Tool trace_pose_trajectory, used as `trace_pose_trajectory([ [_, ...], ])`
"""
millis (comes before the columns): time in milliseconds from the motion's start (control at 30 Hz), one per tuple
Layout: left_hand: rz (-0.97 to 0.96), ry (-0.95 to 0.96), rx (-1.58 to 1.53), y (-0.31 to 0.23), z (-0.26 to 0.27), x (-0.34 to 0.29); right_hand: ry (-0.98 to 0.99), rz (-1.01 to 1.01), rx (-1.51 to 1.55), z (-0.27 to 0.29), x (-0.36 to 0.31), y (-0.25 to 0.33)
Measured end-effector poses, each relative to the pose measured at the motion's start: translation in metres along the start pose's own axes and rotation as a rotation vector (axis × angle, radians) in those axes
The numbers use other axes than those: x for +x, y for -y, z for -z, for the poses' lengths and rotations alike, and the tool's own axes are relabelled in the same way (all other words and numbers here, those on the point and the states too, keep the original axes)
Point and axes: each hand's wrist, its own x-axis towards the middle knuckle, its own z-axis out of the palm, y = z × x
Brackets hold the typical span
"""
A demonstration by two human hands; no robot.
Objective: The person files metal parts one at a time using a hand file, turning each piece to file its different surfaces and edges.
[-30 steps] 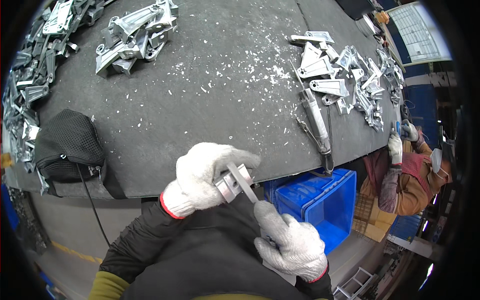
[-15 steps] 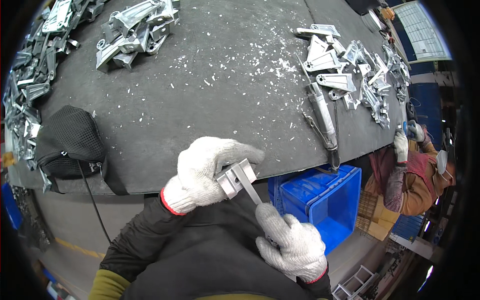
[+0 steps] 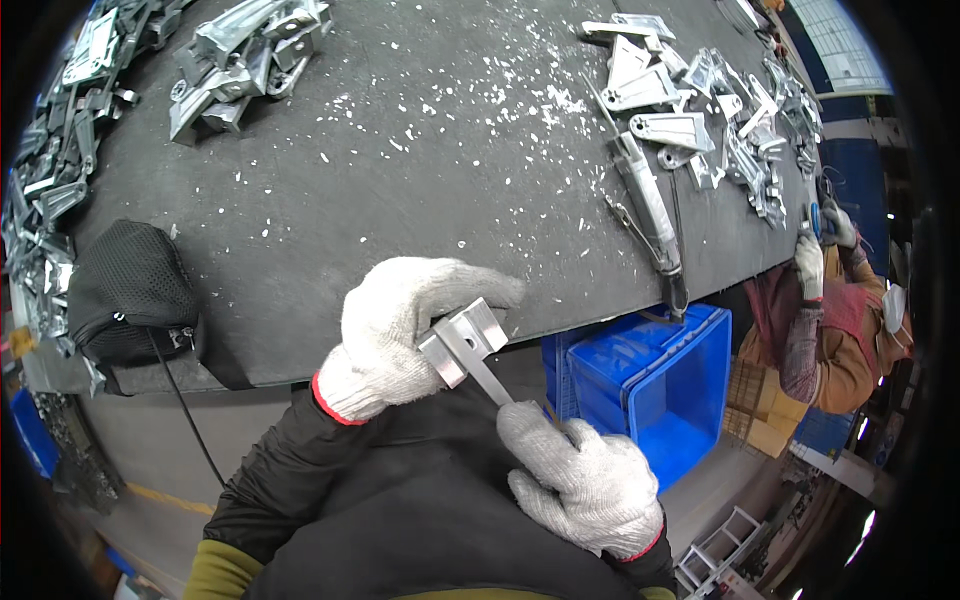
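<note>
Your left hand [image 3: 405, 325] grips the part [image 3: 484, 326] at its right; your right hand [image 3: 585, 475] grips the tool [image 3: 484, 379], long axis running up-left from that hand across the part.

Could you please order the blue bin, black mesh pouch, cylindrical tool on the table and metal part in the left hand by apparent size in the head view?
1. Blue bin
2. Black mesh pouch
3. Cylindrical tool, long but narrow
4. Metal part
Nearness to the camera leaves true sizes unsure.
</note>
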Motion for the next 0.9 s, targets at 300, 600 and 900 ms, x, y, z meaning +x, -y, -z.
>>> trace_pose_trajectory([
  [300,-0.037,-0.156,-0.104,0.01,-0.013,-0.003,0.045,-0.043,0.023,0.0,0.003,0.0],
  [600,0.003,-0.159,-0.108,0.012,-0.013,-0.003,0.055,-0.019,0.048,0.001,0.005,-0.001],
  [900,0.07,0.069,0.125,0.002,0.0,-0.007,0.054,-0.029,0.058,-0.001,0.002,0.0],
])
